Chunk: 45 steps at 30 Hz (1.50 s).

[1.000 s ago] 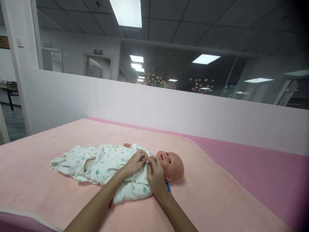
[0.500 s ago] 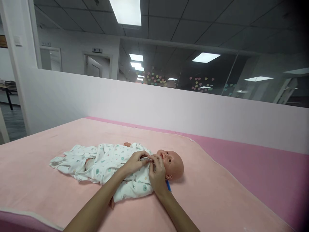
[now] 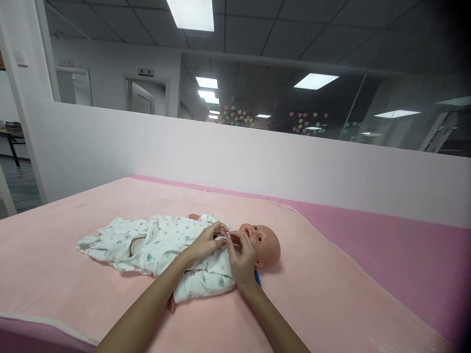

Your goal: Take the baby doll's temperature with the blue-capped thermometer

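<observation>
A baby doll (image 3: pixel 268 245) lies on its back, its head to the right. It wears a white baby outfit (image 3: pixel 158 245) with small green and brown prints. At the doll's neck my left hand (image 3: pixel 210 241) pinches the white edge of the outfit between thumb and fingers. Just right of it, my right hand (image 3: pixel 242 252) is closed on the same edge, its fingertips almost touching the left ones. The fingers partly hide the neckline and the doll's chin. Below, the outfit gapes at one leg, where a bit of the doll's leg (image 3: pixel 136 246) shows.
The doll lies on a peach-coloured mat (image 3: pixel 324 294) over a pink padded surface (image 3: pixel 415 255). A small blue piece (image 3: pixel 257 278) shows beside the doll's neck, by my right wrist. Behind runs a low white wall (image 3: pixel 221 152) with glass above it.
Both hands stay at the neckline. The right hand's fingers have shifted and curled, and a white edge now shows more clearly between the fingertips. The view has tilted slightly.
</observation>
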Each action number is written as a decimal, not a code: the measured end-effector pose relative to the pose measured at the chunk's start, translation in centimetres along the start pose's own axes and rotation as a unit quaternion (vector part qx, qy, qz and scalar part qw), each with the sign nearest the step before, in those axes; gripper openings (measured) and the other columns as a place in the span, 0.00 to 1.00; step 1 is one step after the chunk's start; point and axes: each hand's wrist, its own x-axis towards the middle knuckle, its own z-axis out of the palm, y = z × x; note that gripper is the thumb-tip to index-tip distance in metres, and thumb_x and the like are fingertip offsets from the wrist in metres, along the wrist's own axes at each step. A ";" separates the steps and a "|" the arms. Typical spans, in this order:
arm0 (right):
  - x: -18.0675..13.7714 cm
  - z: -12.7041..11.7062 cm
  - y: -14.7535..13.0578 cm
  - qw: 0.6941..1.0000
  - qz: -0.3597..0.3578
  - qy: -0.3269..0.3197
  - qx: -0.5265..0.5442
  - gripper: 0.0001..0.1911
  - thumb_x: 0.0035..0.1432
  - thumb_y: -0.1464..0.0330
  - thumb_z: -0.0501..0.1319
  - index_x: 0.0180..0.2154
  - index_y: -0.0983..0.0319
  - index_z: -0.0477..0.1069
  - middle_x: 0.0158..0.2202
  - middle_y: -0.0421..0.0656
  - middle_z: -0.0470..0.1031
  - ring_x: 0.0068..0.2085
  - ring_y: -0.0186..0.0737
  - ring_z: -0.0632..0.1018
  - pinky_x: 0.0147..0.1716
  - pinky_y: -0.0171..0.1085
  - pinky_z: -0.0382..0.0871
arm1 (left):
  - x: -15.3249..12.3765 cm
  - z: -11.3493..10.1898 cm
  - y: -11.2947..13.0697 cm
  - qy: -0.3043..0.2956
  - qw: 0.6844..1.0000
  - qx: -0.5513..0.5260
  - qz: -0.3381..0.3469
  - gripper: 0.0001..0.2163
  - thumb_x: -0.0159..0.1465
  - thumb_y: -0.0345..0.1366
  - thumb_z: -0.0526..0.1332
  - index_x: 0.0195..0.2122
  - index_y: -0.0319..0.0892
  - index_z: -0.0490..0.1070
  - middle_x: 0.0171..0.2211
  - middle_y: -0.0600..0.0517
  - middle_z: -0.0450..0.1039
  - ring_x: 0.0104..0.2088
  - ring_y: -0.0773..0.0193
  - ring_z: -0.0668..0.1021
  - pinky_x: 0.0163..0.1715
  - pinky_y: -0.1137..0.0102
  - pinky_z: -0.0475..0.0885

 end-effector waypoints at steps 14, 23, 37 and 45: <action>0.1 0.0 0.4 0.997 -0.029 0.044 -0.051 0.09 0.55 0.73 0.52 0.38 0.61 0.67 0.35 0.44 0.72 0.36 0.39 0.73 0.34 0.38 0.70 | -0.1 -0.1 0.4 -0.010 1.000 -0.019 -0.016 0.10 0.55 0.36 0.58 0.38 0.41 0.63 0.33 0.52 0.68 0.33 0.68 0.70 0.33 0.73 0.63; -0.1 0.0 0.8 0.985 -0.106 0.010 -0.135 0.13 0.57 0.76 0.47 0.41 0.60 0.65 0.36 0.43 0.71 0.39 0.38 0.71 0.39 0.39 0.67 | 0.2 -0.2 -0.1 0.004 0.998 -0.051 -0.022 0.13 0.54 0.34 0.59 0.40 0.41 0.64 0.33 0.51 0.69 0.35 0.67 0.71 0.35 0.72 0.63; -0.3 -0.2 0.4 0.953 -0.171 -0.080 -0.236 0.11 0.55 0.75 0.50 0.40 0.63 0.65 0.34 0.45 0.70 0.38 0.41 0.70 0.39 0.41 0.63 | 0.0 -3.3 0.1 0.014 0.999 -0.021 -0.038 0.21 0.51 0.36 0.63 0.47 0.41 0.65 0.37 0.47 0.70 0.30 0.68 0.71 0.28 0.74 0.64; -0.3 0.4 -0.4 0.948 -0.156 -0.128 -0.248 0.10 0.56 0.72 0.50 0.40 0.62 0.66 0.35 0.44 0.70 0.39 0.40 0.69 0.40 0.39 0.60 | -1.9 -5.3 0.0 0.033 0.989 0.130 -0.062 0.14 0.56 0.42 0.57 0.35 0.38 0.74 0.31 0.48 0.73 0.32 0.64 0.71 0.31 0.72 0.63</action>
